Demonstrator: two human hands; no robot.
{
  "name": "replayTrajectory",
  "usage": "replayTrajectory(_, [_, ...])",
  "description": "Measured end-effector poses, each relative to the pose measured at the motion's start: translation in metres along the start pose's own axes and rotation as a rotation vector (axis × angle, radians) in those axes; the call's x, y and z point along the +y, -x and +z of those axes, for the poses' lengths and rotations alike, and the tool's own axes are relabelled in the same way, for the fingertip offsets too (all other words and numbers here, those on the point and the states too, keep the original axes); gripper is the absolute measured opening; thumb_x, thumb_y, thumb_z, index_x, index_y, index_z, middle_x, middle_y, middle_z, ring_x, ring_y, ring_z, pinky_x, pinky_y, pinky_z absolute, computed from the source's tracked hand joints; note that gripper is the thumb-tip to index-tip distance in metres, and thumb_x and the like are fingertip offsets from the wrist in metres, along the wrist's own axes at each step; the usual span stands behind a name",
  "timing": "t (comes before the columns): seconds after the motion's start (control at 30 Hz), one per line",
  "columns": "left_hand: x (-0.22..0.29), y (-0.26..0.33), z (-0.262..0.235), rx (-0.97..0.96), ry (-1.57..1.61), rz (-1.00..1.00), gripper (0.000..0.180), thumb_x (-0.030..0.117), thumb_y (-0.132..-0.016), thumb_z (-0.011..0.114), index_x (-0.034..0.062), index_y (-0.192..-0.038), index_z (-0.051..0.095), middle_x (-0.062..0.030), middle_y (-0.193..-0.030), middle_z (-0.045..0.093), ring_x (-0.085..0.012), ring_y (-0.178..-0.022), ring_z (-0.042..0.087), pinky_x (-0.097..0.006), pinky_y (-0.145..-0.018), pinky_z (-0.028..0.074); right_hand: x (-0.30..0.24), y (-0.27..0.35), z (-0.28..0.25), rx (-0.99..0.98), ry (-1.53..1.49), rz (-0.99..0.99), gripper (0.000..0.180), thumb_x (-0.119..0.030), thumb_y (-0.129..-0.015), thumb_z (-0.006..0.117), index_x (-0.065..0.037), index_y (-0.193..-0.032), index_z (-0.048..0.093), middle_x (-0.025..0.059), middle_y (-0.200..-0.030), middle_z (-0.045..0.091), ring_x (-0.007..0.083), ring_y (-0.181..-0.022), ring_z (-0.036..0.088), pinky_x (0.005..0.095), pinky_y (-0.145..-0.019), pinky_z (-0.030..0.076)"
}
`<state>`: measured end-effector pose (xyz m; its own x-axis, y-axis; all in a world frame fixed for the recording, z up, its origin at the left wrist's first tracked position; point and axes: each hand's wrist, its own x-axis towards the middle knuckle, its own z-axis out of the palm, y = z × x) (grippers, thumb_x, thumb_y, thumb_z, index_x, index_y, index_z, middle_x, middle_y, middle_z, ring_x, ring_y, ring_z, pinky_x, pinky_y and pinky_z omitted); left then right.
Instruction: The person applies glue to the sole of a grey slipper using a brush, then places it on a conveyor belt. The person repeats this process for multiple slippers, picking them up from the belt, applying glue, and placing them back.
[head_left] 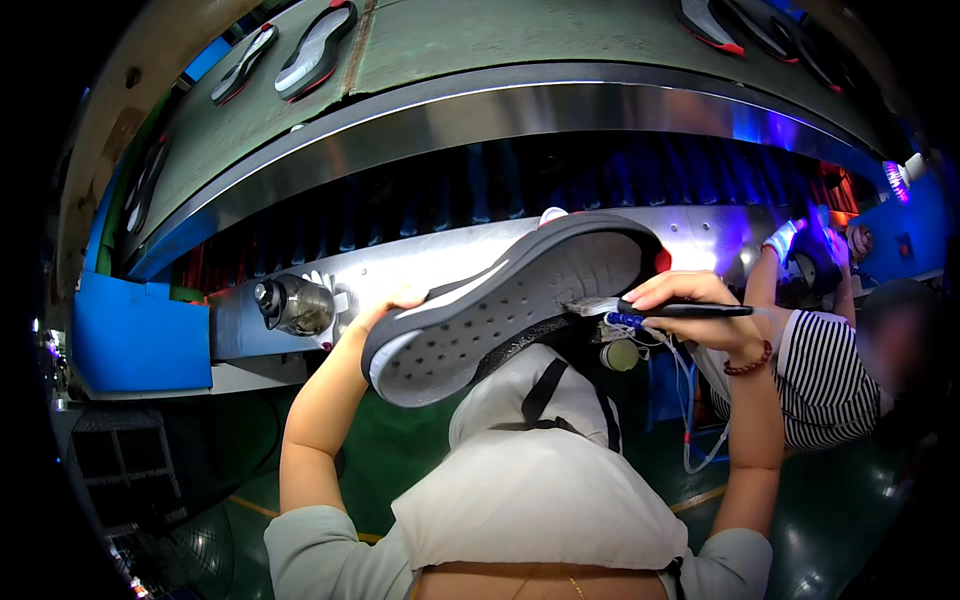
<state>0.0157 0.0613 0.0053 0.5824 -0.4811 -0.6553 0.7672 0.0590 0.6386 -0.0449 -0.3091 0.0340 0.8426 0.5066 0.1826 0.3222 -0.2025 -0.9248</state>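
A grey shoe sole with a dark rim and a red patch [520,290] is held up at a slant, its hollow inner face turned toward me. My left hand [388,308] grips its lower left end; the thumb shows at the edge and the other fingers are hidden behind the sole. My right hand [738,335] is closed around a brush with a black handle [700,311]. The pale bristles appear to touch the sole's inner face toward its right end. Under the handle sits a blue fitting [625,321] with a clear hose [690,420] hanging from it.
Beyond a metal edge, a green conveyor belt [480,40] carries several soles [318,50]. On the metal ledge [390,250] stands a clear bottle with a dark lid [300,305]. A small round container [620,354] is below the brush. A co-worker in a striped top [825,380] works at right.
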Motion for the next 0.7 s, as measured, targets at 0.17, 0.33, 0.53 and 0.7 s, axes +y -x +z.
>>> replayTrajectory(0.17, [-0.005, 0.0, -0.001, -0.045, 0.081, 0.011, 0.045, 0.031, -0.075, 0.054, 0.0019, -0.109, 0.053, -0.0141, -0.102, 0.058, -0.0245, -0.088, 0.058, -0.036, -0.08, 0.046, -0.005, 0.012, 0.005, -0.031, -0.182, 0.444, 0.018, 0.0, -0.07, 0.066, 0.003, -0.088, 0.063, 0.0104, -0.086, 0.064, 0.0107, -0.064, 0.059, 0.0216, -0.059, 0.049])
replayTrajectory(0.33, [-0.035, -0.03, 0.026, -0.194, 0.372, -0.018, 0.045, 0.031, -0.075, 0.053, 0.0017, -0.109, 0.053, -0.0142, -0.103, 0.058, -0.0248, -0.089, 0.058, -0.036, -0.081, 0.045, -0.013, -0.011, 0.045, 0.147, -0.523, 0.308, 0.022, 0.003, -0.071, 0.062, 0.003, -0.093, 0.062, 0.0092, -0.081, 0.063, 0.0081, -0.058, 0.056, 0.0182, -0.052, 0.046])
replayTrajectory(0.53, [-0.047, -0.045, 0.038, -0.23, 0.454, -0.004, 0.045, 0.031, -0.075, 0.053, 0.0016, -0.109, 0.053, -0.0144, -0.103, 0.058, -0.0251, -0.089, 0.058, -0.037, -0.081, 0.045, 0.059, -0.019, 0.044, 0.693, -0.315, 0.276, 0.012, -0.006, -0.076, 0.061, -0.001, -0.087, 0.062, 0.0038, -0.072, 0.061, 0.0045, -0.051, 0.05, 0.0164, -0.044, 0.042])
replayTrajectory(0.7, [-0.041, -0.055, 0.053, -0.252, 0.454, -0.03, 0.045, 0.031, -0.076, 0.052, 0.0014, -0.109, 0.052, -0.0145, -0.103, 0.058, -0.0254, -0.09, 0.058, -0.037, -0.081, 0.045, 0.071, -0.023, 0.101, 0.873, 0.402, 0.003, 0.014, -0.005, -0.073, 0.064, 0.002, -0.084, 0.061, 0.0076, -0.078, 0.063, 0.0103, -0.065, 0.056, 0.0222, -0.058, 0.045])
